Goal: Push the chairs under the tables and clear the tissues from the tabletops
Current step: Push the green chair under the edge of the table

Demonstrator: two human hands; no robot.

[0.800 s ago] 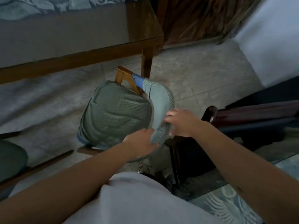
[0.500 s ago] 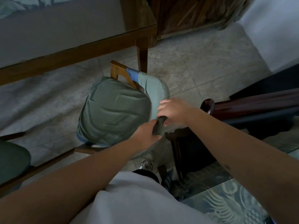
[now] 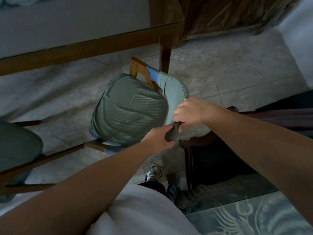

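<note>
A wooden chair (image 3: 137, 68) with a green cushioned seat (image 3: 128, 109) stands on the tiled floor in front of a wooden table (image 3: 88, 48), just beside the table's corner leg (image 3: 165, 53). The chair's backrest wears a green knitted cover (image 3: 172, 92). My left hand (image 3: 159, 138) and my right hand (image 3: 189, 111) both grip the top of that covered backrest, fingers curled around it. No tissue is in view on the tabletop.
A second green-seated chair (image 3: 17, 146) stands at the left edge. A dark wooden chair (image 3: 237, 136) is close on the right, next to my right arm. A patterned tabletop (image 3: 254, 216) lies at the bottom right. My shoe (image 3: 154, 172) is on the floor below the backrest.
Both hands have closed more tightly on the covered backrest, bunching the cover between them. The view has tilted down, and the chair sits a little nearer the table leg.
</note>
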